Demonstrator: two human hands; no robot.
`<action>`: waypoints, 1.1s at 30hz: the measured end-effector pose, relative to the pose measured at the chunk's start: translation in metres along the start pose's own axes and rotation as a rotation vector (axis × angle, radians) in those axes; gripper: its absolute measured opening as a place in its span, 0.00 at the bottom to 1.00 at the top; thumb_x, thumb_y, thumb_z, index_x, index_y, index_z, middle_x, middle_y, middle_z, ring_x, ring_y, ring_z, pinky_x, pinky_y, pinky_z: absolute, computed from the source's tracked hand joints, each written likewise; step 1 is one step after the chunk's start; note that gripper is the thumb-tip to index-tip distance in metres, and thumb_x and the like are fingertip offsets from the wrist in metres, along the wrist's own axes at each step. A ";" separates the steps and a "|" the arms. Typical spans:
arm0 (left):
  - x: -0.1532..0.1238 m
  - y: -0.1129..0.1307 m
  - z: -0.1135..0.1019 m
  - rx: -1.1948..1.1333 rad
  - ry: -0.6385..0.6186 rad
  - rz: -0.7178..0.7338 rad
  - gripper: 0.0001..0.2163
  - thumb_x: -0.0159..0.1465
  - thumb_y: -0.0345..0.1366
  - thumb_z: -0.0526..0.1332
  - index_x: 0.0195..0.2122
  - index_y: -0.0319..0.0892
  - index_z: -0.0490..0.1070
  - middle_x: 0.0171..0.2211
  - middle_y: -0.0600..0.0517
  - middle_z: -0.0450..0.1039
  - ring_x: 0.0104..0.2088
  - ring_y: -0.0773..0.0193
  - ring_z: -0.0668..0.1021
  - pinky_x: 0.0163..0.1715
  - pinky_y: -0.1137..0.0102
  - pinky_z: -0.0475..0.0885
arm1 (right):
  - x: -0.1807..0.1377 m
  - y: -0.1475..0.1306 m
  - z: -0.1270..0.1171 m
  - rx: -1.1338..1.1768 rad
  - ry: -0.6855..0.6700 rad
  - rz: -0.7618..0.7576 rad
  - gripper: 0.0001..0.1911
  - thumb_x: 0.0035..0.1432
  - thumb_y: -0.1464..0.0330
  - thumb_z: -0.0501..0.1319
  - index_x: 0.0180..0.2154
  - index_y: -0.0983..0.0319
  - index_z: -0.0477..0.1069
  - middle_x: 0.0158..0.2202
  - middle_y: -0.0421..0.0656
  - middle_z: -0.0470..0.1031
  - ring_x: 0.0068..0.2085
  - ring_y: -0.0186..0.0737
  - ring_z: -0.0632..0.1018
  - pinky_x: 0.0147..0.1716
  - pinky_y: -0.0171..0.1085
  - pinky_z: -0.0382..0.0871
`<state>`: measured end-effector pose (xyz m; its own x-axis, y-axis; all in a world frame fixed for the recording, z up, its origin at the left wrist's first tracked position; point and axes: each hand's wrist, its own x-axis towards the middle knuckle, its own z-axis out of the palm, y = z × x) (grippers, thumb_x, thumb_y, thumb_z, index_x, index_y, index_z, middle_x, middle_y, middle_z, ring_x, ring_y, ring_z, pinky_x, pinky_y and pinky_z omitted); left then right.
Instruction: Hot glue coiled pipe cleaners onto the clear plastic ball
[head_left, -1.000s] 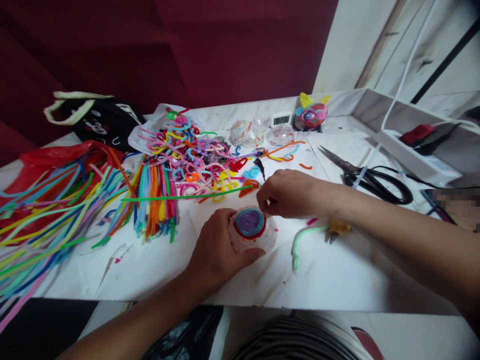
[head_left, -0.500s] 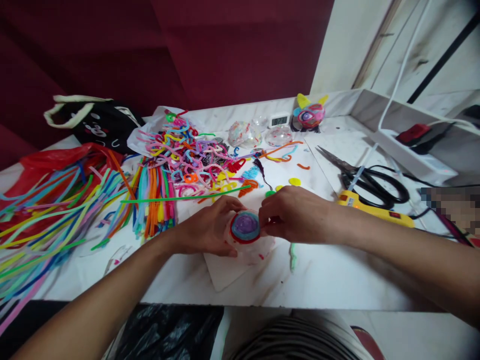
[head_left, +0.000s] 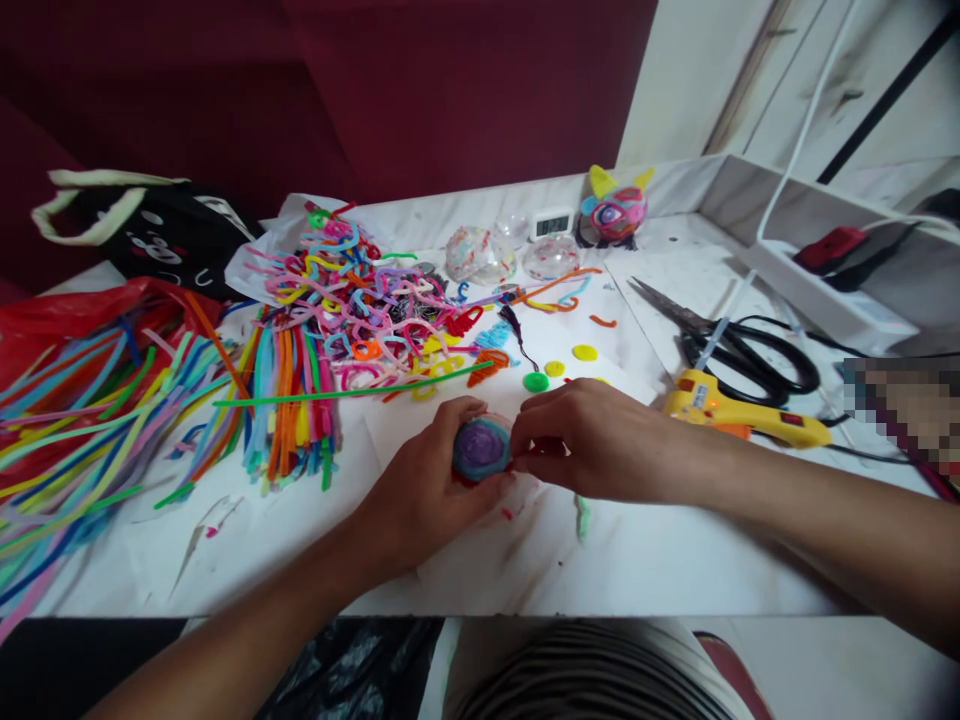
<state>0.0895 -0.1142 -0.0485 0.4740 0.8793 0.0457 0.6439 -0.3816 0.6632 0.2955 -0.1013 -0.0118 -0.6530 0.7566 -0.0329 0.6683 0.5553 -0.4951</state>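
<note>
In front of me, my left hand (head_left: 429, 482) is wrapped round a clear plastic ball (head_left: 517, 497) whose lower part shows below the fingers. On the ball's near face sits a coiled pipe-cleaner disc (head_left: 482, 447), purple in the middle, then blue, with red at its rim. The fingers of my right hand (head_left: 581, 440) are pinched together against the disc's right edge. A bit of red shows at those fingertips, but what they pinch is too small to make out. Behind the right hand lie a green disc (head_left: 536, 382) and a yellow disc (head_left: 585, 352).
Bundled pipe cleaners (head_left: 292, 400) and a pile of curled pieces (head_left: 367, 290) fill the left. At right lie black-handled scissors (head_left: 776, 360), a yellow glue gun (head_left: 750, 415) and a power strip (head_left: 847, 300). A finished-looking horned ball (head_left: 619, 215) stands behind, beside a small digital clock (head_left: 551, 225).
My left hand has come further round the ball, with its thumb now under the disc. The ball has tilted and shifted slightly left. My right hand stays pinched at its edge.
</note>
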 end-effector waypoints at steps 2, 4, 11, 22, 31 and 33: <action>-0.001 -0.003 0.001 -0.002 0.008 0.005 0.26 0.61 0.43 0.63 0.57 0.44 0.56 0.55 0.43 0.69 0.53 0.53 0.75 0.52 0.57 0.71 | 0.000 0.002 -0.003 0.014 -0.022 -0.026 0.07 0.56 0.73 0.60 0.34 0.61 0.78 0.30 0.40 0.78 0.28 0.31 0.72 0.29 0.32 0.59; -0.003 -0.006 0.003 -0.001 0.011 0.012 0.27 0.62 0.44 0.62 0.59 0.43 0.54 0.58 0.41 0.66 0.57 0.51 0.72 0.55 0.54 0.68 | 0.001 0.005 -0.004 0.031 -0.029 -0.043 0.07 0.56 0.74 0.60 0.33 0.62 0.78 0.32 0.41 0.79 0.29 0.31 0.73 0.30 0.32 0.60; -0.006 -0.009 0.008 -0.042 0.031 0.014 0.28 0.64 0.44 0.59 0.62 0.44 0.50 0.61 0.41 0.64 0.59 0.52 0.70 0.57 0.53 0.67 | 0.005 0.015 -0.004 0.096 -0.031 -0.026 0.06 0.57 0.72 0.61 0.34 0.62 0.78 0.30 0.41 0.79 0.29 0.32 0.73 0.29 0.32 0.60; -0.007 -0.012 0.011 -0.105 0.052 0.009 0.29 0.63 0.41 0.61 0.61 0.46 0.50 0.59 0.44 0.65 0.59 0.54 0.70 0.57 0.55 0.67 | 0.017 0.020 -0.010 0.124 -0.056 0.008 0.03 0.54 0.72 0.66 0.32 0.62 0.78 0.27 0.38 0.78 0.28 0.31 0.73 0.27 0.31 0.61; -0.008 -0.011 0.011 -0.087 0.048 0.011 0.28 0.63 0.41 0.60 0.61 0.45 0.49 0.60 0.43 0.64 0.59 0.51 0.70 0.57 0.52 0.67 | 0.030 0.019 -0.015 0.122 -0.109 0.054 0.03 0.50 0.75 0.67 0.30 0.63 0.79 0.24 0.37 0.79 0.26 0.31 0.76 0.25 0.30 0.62; -0.008 -0.012 0.011 -0.088 0.046 0.008 0.29 0.63 0.41 0.60 0.62 0.45 0.49 0.60 0.42 0.63 0.59 0.51 0.70 0.57 0.52 0.67 | 0.033 0.017 -0.017 0.111 -0.117 0.056 0.05 0.48 0.77 0.66 0.29 0.62 0.79 0.24 0.36 0.79 0.26 0.31 0.76 0.25 0.30 0.62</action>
<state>0.0847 -0.1201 -0.0651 0.4491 0.8895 0.0844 0.5839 -0.3637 0.7258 0.2914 -0.0612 -0.0069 -0.6572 0.7364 -0.1610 0.6656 0.4666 -0.5825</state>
